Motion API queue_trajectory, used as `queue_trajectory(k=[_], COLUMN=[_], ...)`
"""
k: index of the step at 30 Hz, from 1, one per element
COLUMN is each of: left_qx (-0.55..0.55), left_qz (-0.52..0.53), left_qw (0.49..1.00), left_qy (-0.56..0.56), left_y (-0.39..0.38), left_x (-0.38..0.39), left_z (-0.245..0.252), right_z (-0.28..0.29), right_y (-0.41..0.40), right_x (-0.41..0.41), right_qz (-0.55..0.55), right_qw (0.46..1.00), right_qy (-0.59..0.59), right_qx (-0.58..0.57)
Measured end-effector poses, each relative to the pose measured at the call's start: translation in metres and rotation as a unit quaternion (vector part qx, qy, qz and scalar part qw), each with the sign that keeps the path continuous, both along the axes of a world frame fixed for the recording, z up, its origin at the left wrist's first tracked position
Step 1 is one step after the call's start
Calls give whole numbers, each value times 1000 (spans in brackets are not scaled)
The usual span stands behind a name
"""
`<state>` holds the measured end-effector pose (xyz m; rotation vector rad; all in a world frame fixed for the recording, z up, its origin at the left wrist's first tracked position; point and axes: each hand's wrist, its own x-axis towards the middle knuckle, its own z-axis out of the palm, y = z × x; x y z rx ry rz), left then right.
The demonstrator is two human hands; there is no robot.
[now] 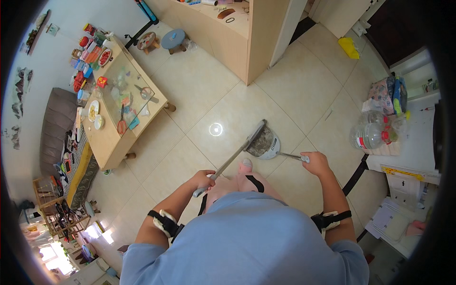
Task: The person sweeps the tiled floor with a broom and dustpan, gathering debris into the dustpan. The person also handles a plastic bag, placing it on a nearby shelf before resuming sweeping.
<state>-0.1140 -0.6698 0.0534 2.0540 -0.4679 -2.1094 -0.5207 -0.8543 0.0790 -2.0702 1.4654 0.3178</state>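
Observation:
Low in front of my body, my left hand grips the grey handle of a broom, whose head lies along the open edge of a dustpan. Grey dust and fluff fill much of the pan. At the right, my right hand is closed around the end of the dustpan's handle. Both tools are over the tiled floor, just ahead of my slippered foot. Whether the broom's bristles touch the pan cannot be told.
A wooden table with a glass top, scissors and dishes stands at the left. Two stools, one blue, are beyond it. A cabinet corner juts out ahead. Large plastic bottles stand at the right; a yellow bag lies farther off.

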Motion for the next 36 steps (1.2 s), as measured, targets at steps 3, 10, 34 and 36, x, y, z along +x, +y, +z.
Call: queue_trajectory(k=[3, 10, 34, 36], left_qx=[-30, -41, -28, -30], left_qz=[-35, -43, 124, 171], left_qw=[998, 993, 990, 983], left_qy=[-46, -103, -66, -68], left_y=[3, -20, -141, -126], left_x=[2, 24, 74, 59], left_z=[21, 42, 1, -2], right_z=[1, -12, -73, -87], right_y=[2, -26, -217, -225], right_x=[-3, 2, 58, 60], right_qz=[-28, -128, -431, -437], right_qw=[1000, 989, 723, 678], right_qy=[-14, -52, -217, -192], right_qx=[-3, -42, 495, 559])
